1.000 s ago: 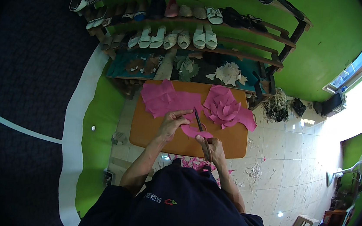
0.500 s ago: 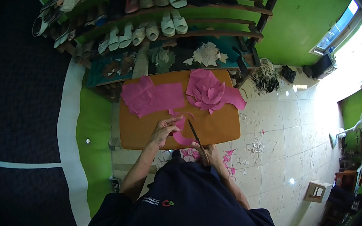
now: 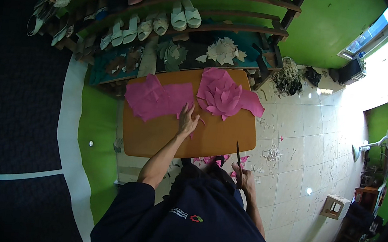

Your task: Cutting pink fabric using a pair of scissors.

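My left hand (image 3: 187,121) reaches over the orange-brown table, fingers stretched out and thumb apart. Its fingertips are at the near edge of a flat pink sheet (image 3: 177,98) with folded pieces on top. A small curved pink scrap (image 3: 202,122) lies just right of the thumb. Off the table's near right corner, my right hand (image 3: 246,179) grips a pair of scissors (image 3: 239,154), dark blades pointing away from me. At the far right of the table sits a large pink petalled flower (image 3: 224,97), with a loose pink flap spreading to its right.
A shoe rack (image 3: 240,30) with sandals and shoes stands behind the table (image 3: 155,138). Its lowest shelf holds a cream petalled flower (image 3: 222,50) and a grey-green one (image 3: 171,54). Pink offcuts (image 3: 206,159) and pale shreds (image 3: 272,153) litter the tiled floor. A wooden stool (image 3: 336,206) stands right.
My left hand has let go of the pink strip and moved away from me to the pink sheet. My right hand has drawn the scissors to the right, off the table edge.
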`<state>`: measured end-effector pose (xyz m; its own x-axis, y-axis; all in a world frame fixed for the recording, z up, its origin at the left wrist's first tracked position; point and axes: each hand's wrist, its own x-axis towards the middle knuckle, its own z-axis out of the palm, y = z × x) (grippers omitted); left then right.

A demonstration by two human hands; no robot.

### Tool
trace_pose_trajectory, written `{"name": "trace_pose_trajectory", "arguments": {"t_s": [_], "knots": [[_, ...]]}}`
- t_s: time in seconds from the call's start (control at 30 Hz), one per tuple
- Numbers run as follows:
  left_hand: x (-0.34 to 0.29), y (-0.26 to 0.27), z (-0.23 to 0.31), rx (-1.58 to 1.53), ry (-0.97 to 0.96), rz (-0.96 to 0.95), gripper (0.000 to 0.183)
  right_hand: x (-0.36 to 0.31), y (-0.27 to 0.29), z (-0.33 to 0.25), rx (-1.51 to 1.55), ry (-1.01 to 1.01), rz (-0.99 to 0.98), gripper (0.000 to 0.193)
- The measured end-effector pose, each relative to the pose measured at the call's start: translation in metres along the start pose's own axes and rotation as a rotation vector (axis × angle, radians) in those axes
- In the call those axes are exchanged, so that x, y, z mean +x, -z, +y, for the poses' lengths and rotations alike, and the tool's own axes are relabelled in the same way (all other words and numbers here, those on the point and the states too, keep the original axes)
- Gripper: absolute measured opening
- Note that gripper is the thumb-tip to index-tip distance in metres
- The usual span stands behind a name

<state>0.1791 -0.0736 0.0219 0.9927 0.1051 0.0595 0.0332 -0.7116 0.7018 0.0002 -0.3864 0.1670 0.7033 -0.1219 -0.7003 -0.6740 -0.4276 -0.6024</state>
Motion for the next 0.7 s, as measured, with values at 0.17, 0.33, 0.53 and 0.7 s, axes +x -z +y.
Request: {"name": "trace_pose_trajectory", "arguments": {"t_s": [0.17,0.33,0.53,0.7], "knots": [[-0.062,-0.021,-0.026,0.281,-0.059,-0.063,0.068,0.005,0.009,0.013,-0.039,0.003,0.048,0.077],[-0.119,-0.023,0.004,0.219,-0.074,-0.117,0.064,0.011,0.017,0.001,-0.131,0.023,-0.016,0.078],[-0.184,-0.023,0.025,0.198,-0.165,-0.136,0.066,0.009,0.019,-0.023,-0.172,0.13,-0.082,0.075],[-0.225,-0.031,0.035,0.145,-0.314,-0.125,0.034,0.023,0.022,-0.012,-0.223,0.258,-0.169,0.076]]}}
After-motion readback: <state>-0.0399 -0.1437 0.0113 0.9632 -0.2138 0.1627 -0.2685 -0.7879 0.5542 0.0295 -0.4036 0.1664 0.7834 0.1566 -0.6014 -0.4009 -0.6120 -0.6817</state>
